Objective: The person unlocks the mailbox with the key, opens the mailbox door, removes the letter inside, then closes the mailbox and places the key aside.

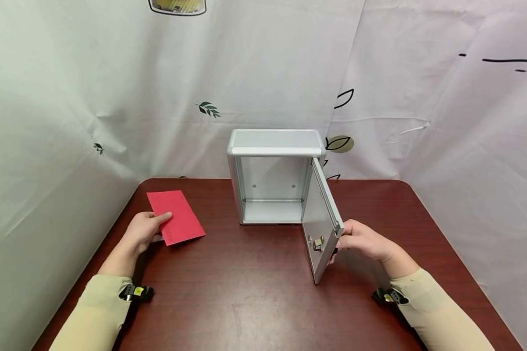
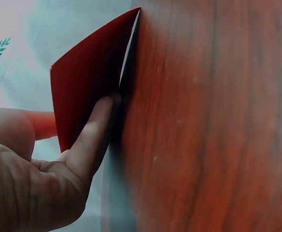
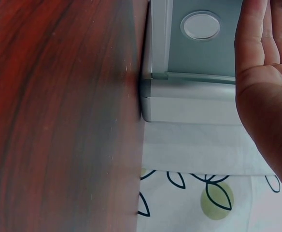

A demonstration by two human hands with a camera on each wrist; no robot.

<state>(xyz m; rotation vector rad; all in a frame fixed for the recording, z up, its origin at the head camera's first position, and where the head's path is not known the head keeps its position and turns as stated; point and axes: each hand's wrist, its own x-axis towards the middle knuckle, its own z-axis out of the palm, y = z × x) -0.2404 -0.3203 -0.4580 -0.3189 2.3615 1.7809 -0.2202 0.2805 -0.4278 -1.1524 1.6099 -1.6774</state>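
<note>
A flat red envelope (image 1: 176, 217) is pinched in my left hand (image 1: 146, 229), with the thumb over its upper face. In the left wrist view the envelope (image 2: 90, 77) stands tilted between thumb and fingers. A silver metal box (image 1: 272, 141) stands at the back of the table, its door (image 1: 321, 219) swung out towards me on the right side. My right hand (image 1: 364, 241) grips the door's free edge near the lock (image 1: 318, 243); the door partly hides its fingers. In the right wrist view the hand (image 3: 269, 72) lies beside the box (image 3: 199, 104), fingertips cut off by the frame.
The dark red wooden table (image 1: 246, 302) reaches back to a white printed cloth (image 1: 281, 63) hung behind it and at both sides. Inside the box, the back wall (image 1: 272, 178) is visible. A black strap device (image 1: 136, 292) sits on the left wrist, another (image 1: 390, 296) on the right.
</note>
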